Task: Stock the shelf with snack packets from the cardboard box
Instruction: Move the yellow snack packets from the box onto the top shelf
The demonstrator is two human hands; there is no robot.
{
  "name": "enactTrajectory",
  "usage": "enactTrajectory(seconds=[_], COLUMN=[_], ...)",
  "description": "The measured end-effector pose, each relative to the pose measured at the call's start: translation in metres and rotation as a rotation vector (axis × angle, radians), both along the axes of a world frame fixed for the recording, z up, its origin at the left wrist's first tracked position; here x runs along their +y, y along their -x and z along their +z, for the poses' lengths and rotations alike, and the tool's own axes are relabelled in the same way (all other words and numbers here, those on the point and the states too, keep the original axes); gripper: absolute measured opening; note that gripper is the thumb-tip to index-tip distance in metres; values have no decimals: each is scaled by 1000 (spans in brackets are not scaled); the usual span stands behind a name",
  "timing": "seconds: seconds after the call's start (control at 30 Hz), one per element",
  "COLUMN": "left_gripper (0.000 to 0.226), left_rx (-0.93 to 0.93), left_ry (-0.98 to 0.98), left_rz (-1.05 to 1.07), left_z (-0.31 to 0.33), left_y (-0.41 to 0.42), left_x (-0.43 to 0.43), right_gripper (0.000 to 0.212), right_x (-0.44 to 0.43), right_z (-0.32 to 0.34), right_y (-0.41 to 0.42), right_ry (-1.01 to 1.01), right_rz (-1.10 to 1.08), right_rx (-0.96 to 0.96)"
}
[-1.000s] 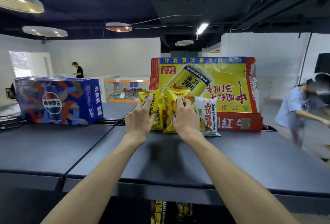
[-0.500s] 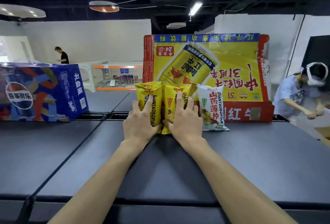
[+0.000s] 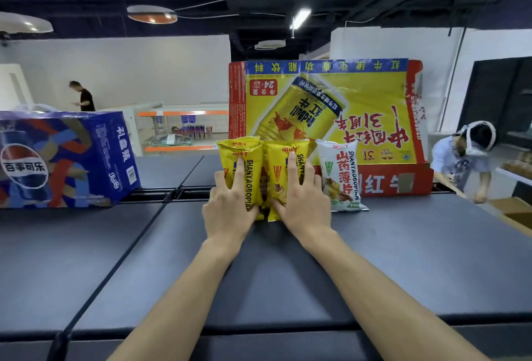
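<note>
L hand (image 3: pixel 230 211) flat on left yellow pkt (image 3: pixel 247 153), R hand (image 3: pixel 305 208) flat on right yellow pkt (image 3: pixel 277 179), fingers straight, hands side by side, 2 yellow plus 1 white pkt (image 3: pixel 341 176) upright on shelf top (image 3: pixel 403 260), 1 red-yellow carton (image 3: pixel 359 107) behind, 1 blue Pepsi box (image 3: pixel 72 159) at left.

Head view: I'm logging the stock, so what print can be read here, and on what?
"SHANYAOBOPIAN": left yellow packet and white packet.
"山药薄片": white packet.
"百事可乐", "礼盒装": blue box.
"RedBull", "红牛", "24", all upside down: yellow carton.
Fine print elsewhere: too small to read.
</note>
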State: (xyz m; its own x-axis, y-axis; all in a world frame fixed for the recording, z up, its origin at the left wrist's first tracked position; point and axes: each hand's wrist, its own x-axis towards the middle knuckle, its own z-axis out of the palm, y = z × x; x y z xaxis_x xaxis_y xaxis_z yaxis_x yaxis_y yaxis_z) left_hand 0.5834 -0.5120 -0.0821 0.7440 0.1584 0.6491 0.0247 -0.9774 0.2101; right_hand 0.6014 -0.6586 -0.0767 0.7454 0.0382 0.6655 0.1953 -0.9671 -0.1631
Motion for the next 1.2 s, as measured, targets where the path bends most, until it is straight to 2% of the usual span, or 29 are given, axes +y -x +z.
enactTrajectory(seconds=[0.3,0.43,0.53,0.77,0.93,1.1,1.2], left_gripper=[109,117,112,85,65,43,40], left_rx=[52,172,245,228,242,170,124], left_ry=[49,185,174,55,-26,-119,-155], left_rz=[-29,-138,-151,-178,-220,-229,-272], left_z=[3,8,22,63,69,80,89], left_y=[8,23,43,86,110,131,142], left_x=[-2,-4,2,9,-5,-31,-52], right_gripper=[107,110,109,73,64,29,26], right_x=[0,-4,-5,-12,-29,-59,-82], right_z=[-2,4,9,36,53,69,76], right_y=[3,18,36,80,113,137,153], right_ry=[6,-47,-93,-22,16,9,2], right_rz=[3,30,23,-1,-35,-62,-51], right_rx=[51,117,178,188,238,233,234])
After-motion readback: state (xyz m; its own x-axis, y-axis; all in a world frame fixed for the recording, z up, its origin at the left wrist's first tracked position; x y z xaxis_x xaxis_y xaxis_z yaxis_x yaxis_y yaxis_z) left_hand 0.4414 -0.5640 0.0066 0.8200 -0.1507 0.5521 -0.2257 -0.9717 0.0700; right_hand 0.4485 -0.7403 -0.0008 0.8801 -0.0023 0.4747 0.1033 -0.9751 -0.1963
